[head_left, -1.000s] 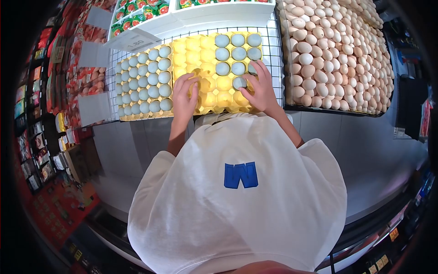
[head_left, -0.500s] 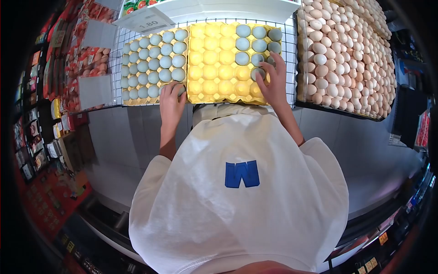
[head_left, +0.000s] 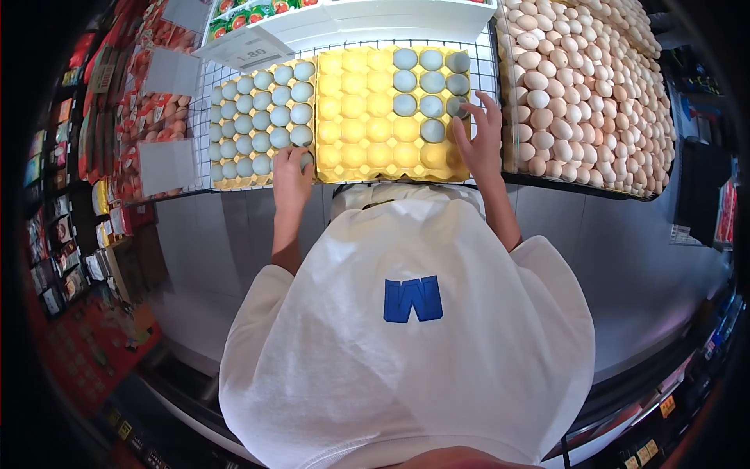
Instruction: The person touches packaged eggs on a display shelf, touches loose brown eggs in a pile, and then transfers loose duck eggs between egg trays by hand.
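A yellow egg tray (head_left: 355,129) lies in the middle, with several blue-green eggs (head_left: 431,81) in its right columns and bare cups on its left. Beside it on the left, another tray is filled with blue-green eggs (head_left: 260,101). My left hand (head_left: 293,173) has its fingers around the egg at that tray's lower right corner (head_left: 306,160). At the yellow tray's right edge is my right hand (head_left: 482,141), thumb and fingers apart, its fingertips close to an egg (head_left: 457,107) in the right column. Nothing shows in its grasp.
Many brown eggs (head_left: 574,102) fill a large bin on the right. A white box (head_left: 406,22) and a price sign (head_left: 248,48) stand behind the trays. Red-packed eggs (head_left: 160,117) are on the left. A wire grid (head_left: 486,70) shows around the trays.
My left hand has moved from the yellow tray to the left tray's corner egg. My right hand has moved slightly right and opened away from the eggs. The view has also shifted.
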A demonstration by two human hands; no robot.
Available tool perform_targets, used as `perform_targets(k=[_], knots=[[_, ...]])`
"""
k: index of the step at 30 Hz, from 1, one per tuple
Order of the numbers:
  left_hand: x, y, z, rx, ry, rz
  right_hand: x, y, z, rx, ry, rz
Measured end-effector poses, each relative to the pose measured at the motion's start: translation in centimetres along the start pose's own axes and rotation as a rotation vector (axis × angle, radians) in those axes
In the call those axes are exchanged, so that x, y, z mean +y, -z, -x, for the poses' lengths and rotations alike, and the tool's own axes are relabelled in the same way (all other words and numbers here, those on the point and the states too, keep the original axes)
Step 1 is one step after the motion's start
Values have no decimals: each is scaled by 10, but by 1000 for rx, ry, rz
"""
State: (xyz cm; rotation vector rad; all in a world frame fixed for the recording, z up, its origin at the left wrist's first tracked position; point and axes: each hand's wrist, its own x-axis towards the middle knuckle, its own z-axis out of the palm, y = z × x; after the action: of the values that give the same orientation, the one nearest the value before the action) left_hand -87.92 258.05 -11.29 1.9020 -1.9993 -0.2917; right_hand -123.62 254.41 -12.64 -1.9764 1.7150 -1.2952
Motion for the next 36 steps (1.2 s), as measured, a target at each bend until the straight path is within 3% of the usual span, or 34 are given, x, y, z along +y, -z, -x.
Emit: perform_targets(k=[15, 21, 26, 33, 36], knots=[[15, 14, 5, 153, 63, 22, 38, 24, 10, -43, 30, -94], [81, 38, -25, 255, 9, 188, 40, 23, 10, -77, 18, -97], [157, -3, -34, -27, -137, 517, 40, 23, -2, -84, 16, -152], [171, -67, -23, -378, -366, 421, 38, 23, -5, -75, 0, -146], [168, -67, -20, -428, -389, 421, 39, 21, 5, -114, -32, -148]])
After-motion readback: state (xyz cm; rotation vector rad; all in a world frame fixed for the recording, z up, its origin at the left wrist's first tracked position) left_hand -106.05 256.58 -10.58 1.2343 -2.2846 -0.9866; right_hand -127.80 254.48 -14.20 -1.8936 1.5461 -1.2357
